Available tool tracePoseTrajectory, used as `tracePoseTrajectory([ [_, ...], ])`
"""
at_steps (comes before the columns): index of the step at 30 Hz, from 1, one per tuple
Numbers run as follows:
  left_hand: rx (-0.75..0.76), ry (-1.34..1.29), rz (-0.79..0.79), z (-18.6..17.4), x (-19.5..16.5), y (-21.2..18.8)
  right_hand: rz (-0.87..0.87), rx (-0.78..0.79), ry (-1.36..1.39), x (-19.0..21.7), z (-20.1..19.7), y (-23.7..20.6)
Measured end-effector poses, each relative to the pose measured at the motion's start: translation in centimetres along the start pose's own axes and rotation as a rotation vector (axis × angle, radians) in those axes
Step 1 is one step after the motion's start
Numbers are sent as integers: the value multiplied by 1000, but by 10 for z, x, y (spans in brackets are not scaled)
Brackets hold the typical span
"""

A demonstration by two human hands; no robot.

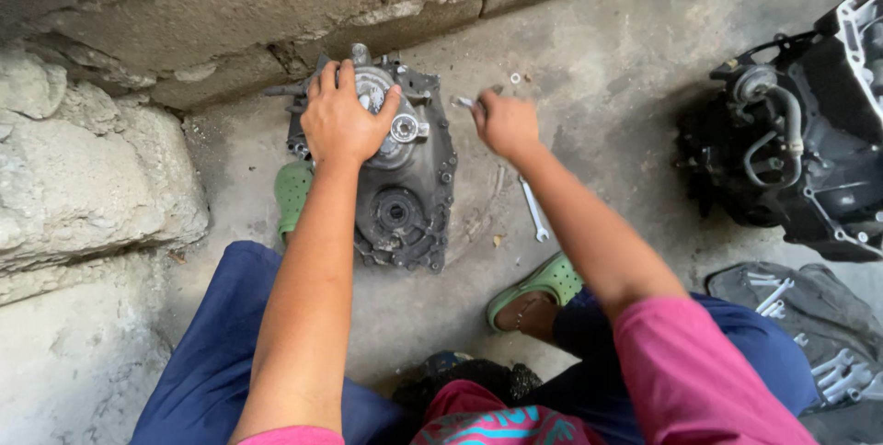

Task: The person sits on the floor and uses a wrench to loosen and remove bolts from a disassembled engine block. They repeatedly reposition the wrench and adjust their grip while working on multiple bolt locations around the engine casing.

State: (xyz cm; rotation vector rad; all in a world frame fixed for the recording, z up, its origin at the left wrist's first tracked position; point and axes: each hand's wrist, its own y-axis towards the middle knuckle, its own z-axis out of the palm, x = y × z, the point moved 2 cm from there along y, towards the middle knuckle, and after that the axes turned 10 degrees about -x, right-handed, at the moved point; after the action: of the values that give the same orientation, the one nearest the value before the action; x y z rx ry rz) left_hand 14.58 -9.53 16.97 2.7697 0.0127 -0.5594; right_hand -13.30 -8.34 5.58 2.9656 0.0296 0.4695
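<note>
A dark, greasy engine cover (405, 197) with round housings lies on the concrete floor against a block wall. My left hand (342, 114) rests on top of its upper round part, fingers spread over it. My right hand (504, 123) hovers just right of the cover, closed around a small metal tool (464, 101) whose tip sticks out to the left. A silver spanner (533, 211) lies on the floor below my right forearm.
A large black engine block (800, 151) stands at the right. A dark cloth (809, 325) with several loose bolts lies at lower right. My feet in green clogs (543, 284) flank the cover. A rough stone wall (184, 13) runs along the top and left.
</note>
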Motion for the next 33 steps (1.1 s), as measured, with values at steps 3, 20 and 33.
tracePoseTrajectory([
  [3, -5, -11, 6, 1, 1, 0, 350, 182, 434, -1, 37, -65],
  [20, 8, -15, -5, 2, 2, 0, 855, 195, 964, 48, 72, -119],
  [33, -31, -26, 25, 4, 3, -1, 377, 595, 305, -26, 48, -60],
])
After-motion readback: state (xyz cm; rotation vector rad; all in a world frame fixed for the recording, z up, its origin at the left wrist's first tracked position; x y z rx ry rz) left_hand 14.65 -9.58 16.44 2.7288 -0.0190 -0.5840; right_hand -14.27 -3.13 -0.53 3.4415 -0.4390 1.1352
